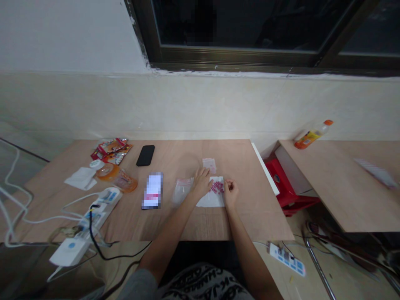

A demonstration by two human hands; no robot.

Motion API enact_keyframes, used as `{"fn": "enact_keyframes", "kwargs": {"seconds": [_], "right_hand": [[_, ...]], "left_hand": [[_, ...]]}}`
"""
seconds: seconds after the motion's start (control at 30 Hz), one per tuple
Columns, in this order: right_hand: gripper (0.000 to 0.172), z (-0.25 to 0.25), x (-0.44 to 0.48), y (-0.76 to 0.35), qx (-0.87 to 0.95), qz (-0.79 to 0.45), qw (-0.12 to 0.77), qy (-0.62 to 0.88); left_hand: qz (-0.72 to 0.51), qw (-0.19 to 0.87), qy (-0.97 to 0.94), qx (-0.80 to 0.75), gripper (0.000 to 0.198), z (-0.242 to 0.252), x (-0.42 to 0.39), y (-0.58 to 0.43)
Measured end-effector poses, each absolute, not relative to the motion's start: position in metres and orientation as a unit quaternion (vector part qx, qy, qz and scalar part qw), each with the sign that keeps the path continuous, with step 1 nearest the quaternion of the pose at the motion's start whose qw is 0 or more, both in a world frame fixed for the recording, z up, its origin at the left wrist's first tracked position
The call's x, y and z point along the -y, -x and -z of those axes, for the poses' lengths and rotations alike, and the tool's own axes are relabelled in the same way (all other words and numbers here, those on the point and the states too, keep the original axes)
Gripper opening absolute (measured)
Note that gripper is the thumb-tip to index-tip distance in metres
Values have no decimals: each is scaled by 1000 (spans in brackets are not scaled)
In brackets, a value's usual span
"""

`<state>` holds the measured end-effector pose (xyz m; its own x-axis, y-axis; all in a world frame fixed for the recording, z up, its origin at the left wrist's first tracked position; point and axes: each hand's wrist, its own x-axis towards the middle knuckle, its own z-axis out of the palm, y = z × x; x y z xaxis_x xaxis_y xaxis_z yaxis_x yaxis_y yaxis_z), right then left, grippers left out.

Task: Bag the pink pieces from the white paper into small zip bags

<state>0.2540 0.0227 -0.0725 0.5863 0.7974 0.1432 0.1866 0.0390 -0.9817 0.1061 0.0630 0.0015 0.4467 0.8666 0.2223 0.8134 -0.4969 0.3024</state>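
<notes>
On a white sheet of paper (212, 199) at the middle of the wooden table (175, 225) lies a small heap of pink beads (216, 187). My left hand (201, 182) rests on the table at the sheet's left edge, fingers spread and reaching toward the beads. My right hand (230, 191) hovers at the right of the heap with its fingers curled into a pinch; what they hold is too small to see. A small clear plastic bag (182, 190) lies just left of my left hand. Another small bag with pink contents (209, 164) lies behind the beads.
A black phone (145, 155), snack packets (111, 150), an orange tape roll (108, 171), a white tissue (81, 178) and a blurred-out card (153, 190) lie to the left. A white power strip (100, 207) with cables sits at the front left. An orange bottle (311, 135) lies on the right table.
</notes>
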Motion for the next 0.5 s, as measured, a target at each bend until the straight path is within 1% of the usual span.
{"fn": "enact_keyframes", "kwargs": {"seconds": [0.07, 0.13, 0.2, 0.27, 0.37, 0.5], "right_hand": [[34, 71, -22, -254, 381, -244, 613, 648], [36, 69, -22, -254, 385, -235, 613, 648], [38, 65, -20, -253, 395, -230, 612, 645], [41, 60, -18, -249, 399, -245, 619, 630], [45, 49, -12, -237, 407, -320, 628, 582], [52, 36, -5, -216, 457, -426, 597, 503]], "left_hand": [[-257, 103, -824, -494, 35, -17, -60, -102], [-366, 146, -778, -489, 26, -34, -56, -97], [-474, 212, -704, -484, 20, -49, -51, -90], [-551, 303, -618, -472, 17, -61, -45, -84], [-594, 421, -504, -465, 19, -71, -35, -75], [-597, 496, -413, -476, 26, -75, -25, -67]]}}
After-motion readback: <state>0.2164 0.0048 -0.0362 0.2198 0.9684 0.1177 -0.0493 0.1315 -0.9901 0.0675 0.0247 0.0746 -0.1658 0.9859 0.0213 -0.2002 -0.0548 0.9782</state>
